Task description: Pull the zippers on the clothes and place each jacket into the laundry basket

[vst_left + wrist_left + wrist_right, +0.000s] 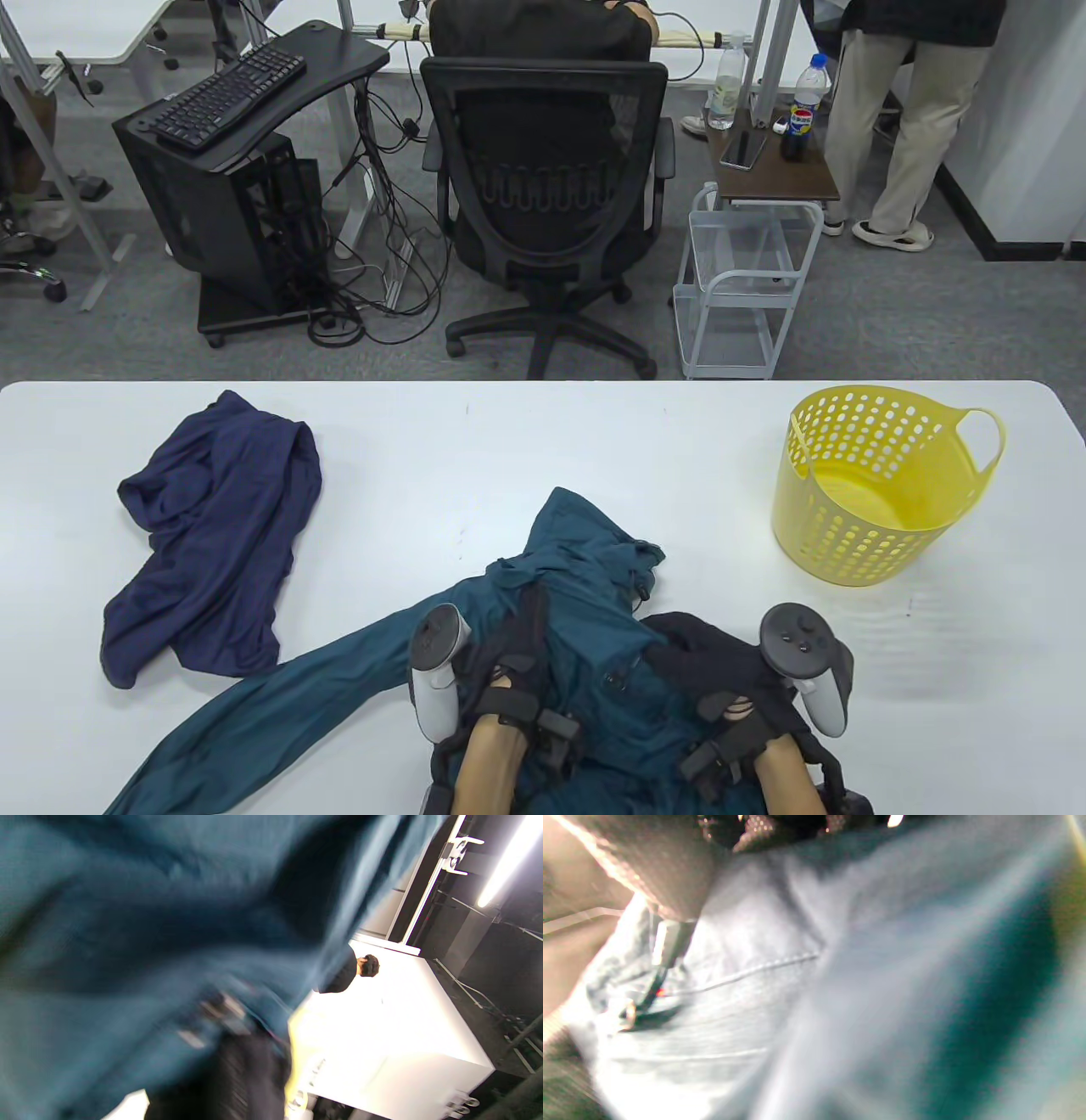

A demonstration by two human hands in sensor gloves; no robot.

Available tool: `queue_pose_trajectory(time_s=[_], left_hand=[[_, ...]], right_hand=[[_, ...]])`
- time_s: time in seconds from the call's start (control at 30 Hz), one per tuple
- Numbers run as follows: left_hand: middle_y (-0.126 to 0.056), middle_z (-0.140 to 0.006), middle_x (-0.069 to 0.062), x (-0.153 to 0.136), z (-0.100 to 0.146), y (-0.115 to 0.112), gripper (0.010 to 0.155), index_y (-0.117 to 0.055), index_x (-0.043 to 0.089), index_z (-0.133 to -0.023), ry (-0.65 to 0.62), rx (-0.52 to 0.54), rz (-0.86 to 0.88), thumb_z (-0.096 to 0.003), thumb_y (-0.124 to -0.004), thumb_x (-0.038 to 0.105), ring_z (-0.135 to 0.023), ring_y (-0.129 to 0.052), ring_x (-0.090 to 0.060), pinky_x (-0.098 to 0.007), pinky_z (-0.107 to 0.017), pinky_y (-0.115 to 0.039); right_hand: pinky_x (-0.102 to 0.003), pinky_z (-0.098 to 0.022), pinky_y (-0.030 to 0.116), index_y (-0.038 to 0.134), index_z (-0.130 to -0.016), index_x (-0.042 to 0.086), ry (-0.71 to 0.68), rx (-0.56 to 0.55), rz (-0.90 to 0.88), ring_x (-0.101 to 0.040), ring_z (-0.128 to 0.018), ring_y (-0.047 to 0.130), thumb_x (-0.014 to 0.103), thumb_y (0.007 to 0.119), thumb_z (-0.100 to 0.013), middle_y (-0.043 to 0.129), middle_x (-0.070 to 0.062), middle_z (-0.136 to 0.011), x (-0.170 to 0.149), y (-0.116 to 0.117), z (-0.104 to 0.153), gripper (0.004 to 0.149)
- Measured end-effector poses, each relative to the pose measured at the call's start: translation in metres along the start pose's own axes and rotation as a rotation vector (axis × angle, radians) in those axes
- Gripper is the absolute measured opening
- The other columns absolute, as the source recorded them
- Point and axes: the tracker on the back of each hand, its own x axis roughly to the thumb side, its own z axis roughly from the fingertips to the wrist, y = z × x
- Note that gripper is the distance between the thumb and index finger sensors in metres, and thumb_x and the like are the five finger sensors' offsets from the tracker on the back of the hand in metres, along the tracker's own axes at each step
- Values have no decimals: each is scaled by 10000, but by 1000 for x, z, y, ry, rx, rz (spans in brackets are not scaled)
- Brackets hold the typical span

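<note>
A grey carpet [891,331] is seen beyond the white table [475,458]. A black mesh chair [547,195] is set at a desk, with a PC stand [229,212] carrying a keyboard [225,93] to its left and a white wire cart [747,280] to its right. Bottles [806,102] are placed on a small brown table [776,174].

Table view: high over the near edge, looking down and outward across the table [475,441] to the office behind
Left wrist view: tilted, pressed close against the teal jacket [127,921]; blurred
Right wrist view: equally close on the same jacket; shared by all three
</note>
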Motion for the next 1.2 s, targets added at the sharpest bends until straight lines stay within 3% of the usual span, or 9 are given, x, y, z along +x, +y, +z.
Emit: queue_pose_trajectory(time_s=[0.1,0.33,0.5,0.7,0.8,0.9,1.0,1.1,1.2], left_hand=[[-446,-1185,30,9,5,-1,794,-99,342,-1047,-33,48,-64,-464,-515,684,-1084,-418,-307,-613,-716,-375],[-369,-1207,9,55,32,-55,822,-259,438,-1075,-320,190,-858,-404,-649,709,-1076,-279,-385,-691,-680,-364],[-37,-1207,80,49,39,-119,939,-141,536,-1046,-394,-231,-1475,-332,-716,738,-1047,55,-330,-705,-697,-155],[-15,-1192,77,22,26,-137,1038,-185,504,-1048,-255,-193,-1817,-273,-852,684,-1050,44,-334,-709,-709,-158],[-217,-1216,95,18,16,-133,806,-419,488,-1047,-257,20,-1899,-350,-812,589,-1081,-104,-325,-686,-727,-269],[-401,-1202,154,17,4,-121,507,-716,538,-915,-235,144,-1785,-408,-687,555,-1103,-200,-280,-657,-742,-320],[-514,-1182,169,19,-1,-107,471,-804,509,-840,-213,223,-1651,-401,-655,595,-1113,-276,-275,-652,-744,-363],[-597,-1159,173,22,-1,-94,467,-837,496,-803,-202,279,-1579,-399,-639,619,-1111,-344,-282,-650,-736,-407],[-632,-1146,182,23,-3,-84,466,-846,500,-792,-193,282,-1516,-398,-633,631,-1108,-382,-288,-649,-732,-431]], right_hand=[[-680,-669,562,807,-894,392,-23,5,-125,-384,-943,789,452,832,-519,898,24,-981,-2,-15,3,380],[-612,-650,662,778,-914,389,-65,-131,-124,-209,-653,1026,447,813,-527,1002,121,-703,3,-39,10,393],[-432,-520,855,783,-923,372,-85,-172,-147,-96,-352,1056,430,810,-526,994,106,-686,8,-54,17,402],[-418,-476,866,784,-948,332,34,-235,11,-92,-294,1044,422,813,-524,994,86,-700,-1,-66,21,434],[-454,-504,837,760,-974,291,66,-229,59,-141,-362,1057,422,819,-519,974,43,-784,-3,-64,19,477],[-573,-599,707,648,-1052,237,89,-121,79,-314,-654,984,465,823,-518,829,-58,-998,-4,-55,18,606],[-688,-674,505,509,-1114,210,94,-65,201,-510,-992,589,533,852,-492,517,-113,-1185,5,-47,19,781],[-742,-700,352,394,-1146,193,69,25,389,-527,-1072,312,629,857,-454,326,-96,-1240,19,-34,20,940],[-748,-703,310,327,-1151,180,58,158,497,-522,-1078,237,644,867,-443,242,-99,-1247,27,-4,17,1005]])
